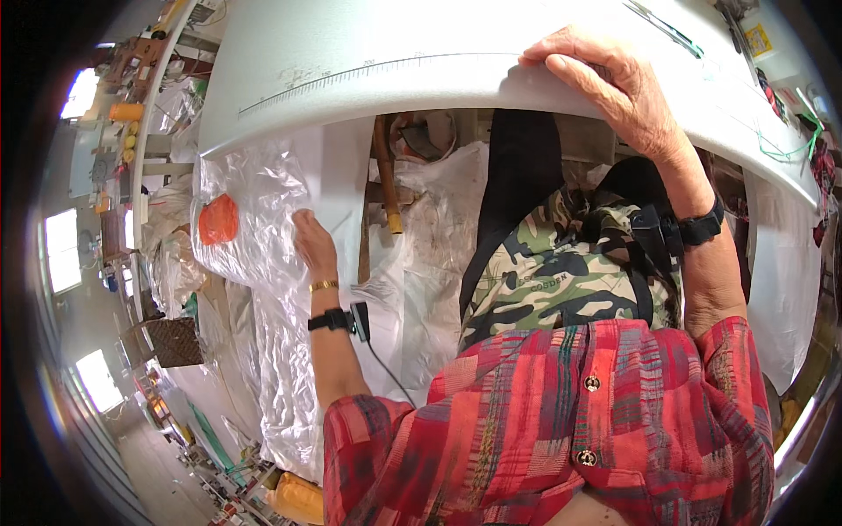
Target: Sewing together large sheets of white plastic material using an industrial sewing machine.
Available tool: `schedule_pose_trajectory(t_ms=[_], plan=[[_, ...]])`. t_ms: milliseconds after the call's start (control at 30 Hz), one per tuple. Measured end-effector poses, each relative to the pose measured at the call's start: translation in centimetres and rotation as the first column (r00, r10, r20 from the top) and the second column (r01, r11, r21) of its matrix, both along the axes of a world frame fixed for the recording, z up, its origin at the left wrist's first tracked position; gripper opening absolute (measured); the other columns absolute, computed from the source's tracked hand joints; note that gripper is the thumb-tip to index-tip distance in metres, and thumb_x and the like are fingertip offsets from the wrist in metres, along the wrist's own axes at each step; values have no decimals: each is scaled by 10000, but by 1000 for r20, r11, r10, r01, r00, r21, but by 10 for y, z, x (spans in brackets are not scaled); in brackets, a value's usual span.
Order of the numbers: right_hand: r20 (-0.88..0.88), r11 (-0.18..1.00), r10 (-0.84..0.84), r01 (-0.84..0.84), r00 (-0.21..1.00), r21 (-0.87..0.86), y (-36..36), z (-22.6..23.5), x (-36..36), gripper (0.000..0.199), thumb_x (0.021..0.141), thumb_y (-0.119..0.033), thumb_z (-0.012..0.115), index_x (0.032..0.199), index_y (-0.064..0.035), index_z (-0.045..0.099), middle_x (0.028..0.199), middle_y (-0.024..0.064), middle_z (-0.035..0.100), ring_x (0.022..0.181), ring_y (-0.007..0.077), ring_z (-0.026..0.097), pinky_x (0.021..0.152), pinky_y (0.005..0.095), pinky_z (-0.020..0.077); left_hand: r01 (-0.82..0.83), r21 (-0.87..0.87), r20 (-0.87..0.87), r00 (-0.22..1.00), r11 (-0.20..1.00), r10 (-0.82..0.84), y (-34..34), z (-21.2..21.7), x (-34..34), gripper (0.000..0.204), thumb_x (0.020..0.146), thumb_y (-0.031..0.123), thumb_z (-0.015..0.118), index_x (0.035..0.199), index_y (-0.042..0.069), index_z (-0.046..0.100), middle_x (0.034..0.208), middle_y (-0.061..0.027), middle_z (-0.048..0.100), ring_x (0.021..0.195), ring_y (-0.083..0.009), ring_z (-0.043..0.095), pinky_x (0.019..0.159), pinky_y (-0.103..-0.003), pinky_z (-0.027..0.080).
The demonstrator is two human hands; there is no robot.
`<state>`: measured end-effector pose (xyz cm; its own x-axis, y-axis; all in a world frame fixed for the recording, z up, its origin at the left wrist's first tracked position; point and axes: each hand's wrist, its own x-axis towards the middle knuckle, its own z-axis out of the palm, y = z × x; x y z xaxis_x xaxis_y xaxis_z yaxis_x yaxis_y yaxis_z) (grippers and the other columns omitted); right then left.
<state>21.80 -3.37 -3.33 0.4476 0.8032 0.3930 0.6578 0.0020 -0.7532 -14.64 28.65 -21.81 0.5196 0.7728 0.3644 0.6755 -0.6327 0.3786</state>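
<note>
At the left, my left hand (314, 244) is at the edge of a crumpled clear plastic sheet (254, 188), which hangs below the white table. Its fingers are bent together on the sheet; the fingertips are partly hidden. An orange-red patch (218, 219) shows on the plastic. My right hand (614, 83) rests on the white tabletop (474, 74) near its front edge, with thumb and forefinger stretched out over the surface. Those fingertips lie by the right end of a ruler scale (333, 83) marked on the table. I see nothing held in the right hand.
Scissors-like tool (667, 31) lies at the far right of the table. Green string (794, 145) hangs at the right edge. A brown pole (386, 175) stands under the table, beside more plastic sheeting (438, 228). A brown woven box (173, 342) is at the left.
</note>
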Motion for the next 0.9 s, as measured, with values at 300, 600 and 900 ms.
schedule_pose_trajectory(t_ms=[300, 600, 900], plan=[[557, 893, 403, -446, 726, -65, 42, -43, -106, 430, 803, -259, 735, 1180, -104, 602, 1168, 61, 634, 1162, 226, 567, 1070, 466, 388, 372, -387, 119, 928, 844, -354, -172, 96, -3, 45, 956, 39, 509, 980, 16, 540, 799, -196, 596, 645, -382, 584, 559, -428, 440], [464, 945, 324, -306, 824, -116, 40, -82, -68, 338, 701, -88, 727, 1020, -95, 614, 868, 52, 593, 933, 247, 593, 925, 405, 449, 781, -301, 718, 563, 547, -409, -195, 245, -56, 134, 953, 140, 595, 939, 21, 537, 861, -104, 593, 651, -163, 545, 600, -302, 444], [525, 960, 91, 66, 846, -272, -16, -50, -76, 129, 684, -92, 662, 794, -56, 606, 800, 106, 643, 745, 282, 683, 615, 391, 547, -13, 505, 185, 978, 863, -93, -146, 313, -2, 496, 926, 432, 633, 1229, 40, 614, 1178, -236, 599, 946, -338, 633, 823, -544, 492]])
